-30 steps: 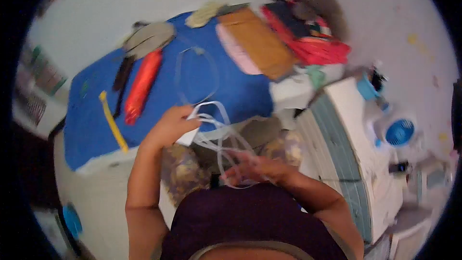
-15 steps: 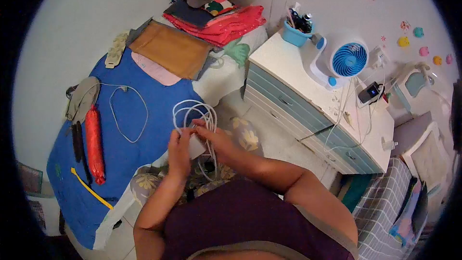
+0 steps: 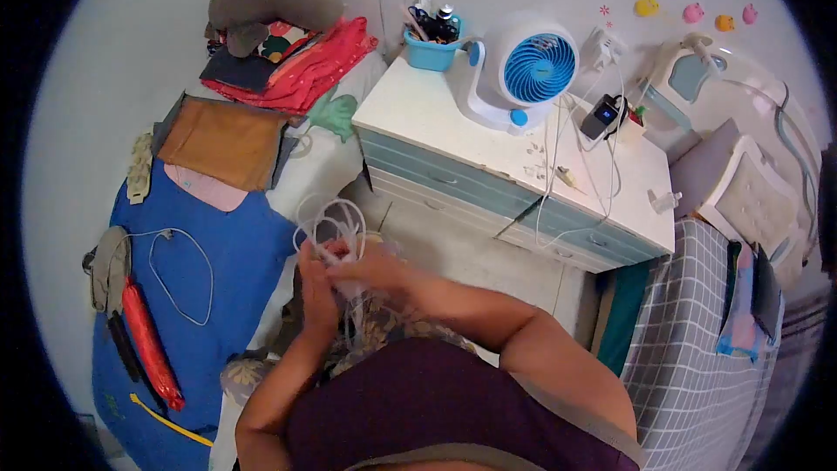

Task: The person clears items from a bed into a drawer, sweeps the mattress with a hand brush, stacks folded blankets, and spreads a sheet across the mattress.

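- Loops of white cable [image 3: 359,225] rise above our two hands, in front of our body and between the blue cloth [image 3: 244,266] and the drawer unit [image 3: 404,105].
- Our left hand [image 3: 318,290] has its fingers closed around the base of those loops; our right hand [image 3: 372,270] meets it there, but blur keeps us from telling whether its fingers are clamped on the cable or only resting against it.
- We judge that the loops could spring open if our left fingers slacken, since the turns stand loose and uneven.
- A tangle seems possible too: the turns cross one another, and pulling one might drag its neighbour through.
- Strands hanging below our hands could catch on our patterned trousers [image 3: 244,377] if we tug without looking down.
- Compared with half a second ago, our view has swung right, so the fan [image 3: 539,70] sits nearer the middle and the red packet [image 3: 148,344] nearer the left edge.
- The white block that showed between our palms then cannot be made out now.
- A second ago our hands were well apart; now they touch.
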Demonstrator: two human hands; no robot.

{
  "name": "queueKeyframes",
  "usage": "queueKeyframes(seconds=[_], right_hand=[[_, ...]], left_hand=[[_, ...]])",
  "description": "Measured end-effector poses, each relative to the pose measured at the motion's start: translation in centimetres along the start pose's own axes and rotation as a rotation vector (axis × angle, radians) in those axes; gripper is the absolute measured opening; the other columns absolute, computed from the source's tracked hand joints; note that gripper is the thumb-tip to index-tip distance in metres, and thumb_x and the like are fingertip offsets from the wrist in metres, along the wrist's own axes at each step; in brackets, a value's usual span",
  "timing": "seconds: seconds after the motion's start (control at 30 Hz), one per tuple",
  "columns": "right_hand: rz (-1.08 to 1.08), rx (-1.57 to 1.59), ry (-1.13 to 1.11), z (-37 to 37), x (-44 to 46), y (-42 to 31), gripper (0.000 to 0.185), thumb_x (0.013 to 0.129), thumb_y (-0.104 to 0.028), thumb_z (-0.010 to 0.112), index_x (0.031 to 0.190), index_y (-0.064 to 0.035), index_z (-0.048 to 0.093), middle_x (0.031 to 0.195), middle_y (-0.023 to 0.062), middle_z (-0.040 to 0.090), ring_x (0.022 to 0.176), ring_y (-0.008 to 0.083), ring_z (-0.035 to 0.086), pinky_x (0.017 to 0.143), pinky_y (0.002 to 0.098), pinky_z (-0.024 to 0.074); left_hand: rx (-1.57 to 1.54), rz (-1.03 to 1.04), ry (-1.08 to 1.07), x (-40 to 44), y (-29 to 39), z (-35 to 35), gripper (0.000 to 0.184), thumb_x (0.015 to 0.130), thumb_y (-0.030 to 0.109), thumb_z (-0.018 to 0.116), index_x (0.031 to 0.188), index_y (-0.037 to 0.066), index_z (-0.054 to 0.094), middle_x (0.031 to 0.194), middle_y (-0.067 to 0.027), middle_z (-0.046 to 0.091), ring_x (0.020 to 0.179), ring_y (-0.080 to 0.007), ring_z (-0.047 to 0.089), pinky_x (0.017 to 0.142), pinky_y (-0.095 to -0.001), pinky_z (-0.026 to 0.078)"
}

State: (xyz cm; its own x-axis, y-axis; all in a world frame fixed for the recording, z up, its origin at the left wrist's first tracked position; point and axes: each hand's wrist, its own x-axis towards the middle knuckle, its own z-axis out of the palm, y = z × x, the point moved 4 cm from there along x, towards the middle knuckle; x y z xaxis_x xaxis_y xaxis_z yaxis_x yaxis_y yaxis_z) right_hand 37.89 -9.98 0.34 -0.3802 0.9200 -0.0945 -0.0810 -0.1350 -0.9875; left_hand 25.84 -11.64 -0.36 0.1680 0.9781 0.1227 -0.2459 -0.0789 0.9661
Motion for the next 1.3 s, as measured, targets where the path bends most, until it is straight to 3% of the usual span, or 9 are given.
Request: queueKeyframes(seconds=[0.07, 0.1, 0.2, 0.33, 0.4, 0.6, 1.0, 1.2, 1.3], right_hand=[[0.032, -0.161, 0.139, -4.3, -0.1, -0.4, 0.048, 0.067, -0.031, 0.073, 0.105, -0.0041, 0.059, 0.088, 0.0075, 0.064, 0.082, 0.0185, 0.060, 0.073, 0.0319, 0.0473], [0.040, -0.289, 0.232, -6.5, -0.8, -1.8, 0.046, 0.066, -0.030, 0.072, 0.103, -0.0041, 0.059, 0.085, 0.0089, 0.064, 0.079, 0.0207, 0.061, 0.071, 0.0328, 0.0478], [0.113, -0.621, 0.391, -13.6, -1.0, -1.9, 0.040, 0.066, -0.024, 0.068, 0.097, -0.0024, 0.058, 0.080, 0.0148, 0.064, 0.075, 0.0286, 0.062, 0.069, 0.0378, 0.0492], [0.131, -0.923, 0.644, -20.8, -0.7, 3.9, 0.047, 0.065, -0.019, 0.067, 0.105, 0.0012, 0.054, 0.101, 0.0236, 0.058, 0.093, 0.0387, 0.057, 0.081, 0.0432, 0.0464], [0.019, -1.113, 0.637, -22.6, -0.4, 7.1, 0.053, 0.067, -0.024, 0.067, 0.110, 0.0027, 0.050, 0.120, 0.0271, 0.045, 0.103, 0.0379, 0.053, 0.084, 0.0428, 0.0464], [0.208, -1.166, 0.555, -23.1, 1.3, 10.2, 0.055, 0.067, -0.018, 0.067, 0.114, 0.0023, 0.047, 0.127, 0.0250, 0.038, 0.100, 0.0406, 0.055, 0.084, 0.0450, 0.0473], [0.284, -1.187, 0.554, -25.2, 4.1, 13.4, 0.059, 0.061, -0.018, 0.068, 0.115, -0.0004, 0.051, 0.120, 0.0272, 0.046, 0.113, 0.0386, 0.046, 0.094, 0.0422, 0.0414], [0.355, -1.185, 0.382, -23.7, 3.5, 11.8, 0.062, 0.060, -0.019, 0.068, 0.115, 0.0012, 0.050, 0.116, 0.0293, 0.049, 0.100, 0.0411, 0.054, 0.087, 0.0419, 0.0461], [0.221, -1.216, 0.403, -20.6, 2.2, 12.4, 0.053, 0.062, -0.016, 0.067, 0.109, 0.0030, 0.053, 0.109, 0.0294, 0.053, 0.095, 0.0416, 0.056, 0.082, 0.0429, 0.0478]], left_hand=[[0.291, 0.041, -0.038, 0.0, 1.8, 1.4, 0.058, 0.096, 0.043, 0.030, 0.138, 0.005, 0.018, 0.123, -0.0144, 0.045, 0.109, -0.0247, 0.048, 0.096, -0.0375, 0.036], [0.185, 0.055, 0.017, 0.3, 0.1, 0.3, 0.048, 0.097, 0.029, 0.034, 0.137, 0.004, 0.024, 0.126, -0.0139, 0.042, 0.110, -0.0189, 0.046, 0.100, -0.0341, 0.029], [0.265, -0.212, 0.135, 0.8, 0.8, -1.9, 0.057, 0.093, 0.043, 0.038, 0.134, 0.005, 0.030, 0.119, -0.0124, 0.050, 0.108, -0.0220, 0.049, 0.090, -0.0343, 0.038], [0.209, -0.356, 0.167, -0.3, -2.4, -8.2, 0.040, 0.094, 0.036, 0.042, 0.117, 0.004, 0.049, 0.103, -0.0079, 0.059, 0.092, -0.0157, 0.055, 0.077, -0.0293, 0.042], [0.198, -0.399, 0.260, -1.4, -2.2, -10.3, 0.031, 0.095, 0.029, 0.043, 0.109, 0.004, 0.054, 0.093, -0.0053, 0.062, 0.082, -0.0121, 0.057, 0.069, -0.0256, 0.043], [0.171, -0.334, 0.470, -3.2, -3.9, -19.3, 0.025, 0.092, 0.027, 0.050, 0.103, 0.005, 0.055, 0.082, -0.0038, 0.062, 0.068, -0.0127, 0.058, 0.059, -0.0239, 0.045], [0.168, -0.204, 0.749, -5.3, -1.3, -26.6, 0.022, 0.091, 0.026, 0.053, 0.099, 0.006, 0.057, 0.077, -0.0032, 0.062, 0.063, -0.0098, 0.058, 0.052, -0.0208, 0.041], [0.110, -0.208, 0.762, -5.6, -2.4, -28.6, 0.024, 0.091, 0.026, 0.051, 0.104, 0.006, 0.055, 0.073, -0.0020, 0.061, 0.060, -0.0098, 0.059, 0.048, -0.0192, 0.041], [0.095, -0.224, 0.786, -5.4, -2.5, -29.1, 0.024, 0.091, 0.027, 0.051, 0.104, 0.007, 0.054, 0.072, -0.0022, 0.061, 0.057, -0.0102, 0.059, 0.045, -0.0194, 0.040]])
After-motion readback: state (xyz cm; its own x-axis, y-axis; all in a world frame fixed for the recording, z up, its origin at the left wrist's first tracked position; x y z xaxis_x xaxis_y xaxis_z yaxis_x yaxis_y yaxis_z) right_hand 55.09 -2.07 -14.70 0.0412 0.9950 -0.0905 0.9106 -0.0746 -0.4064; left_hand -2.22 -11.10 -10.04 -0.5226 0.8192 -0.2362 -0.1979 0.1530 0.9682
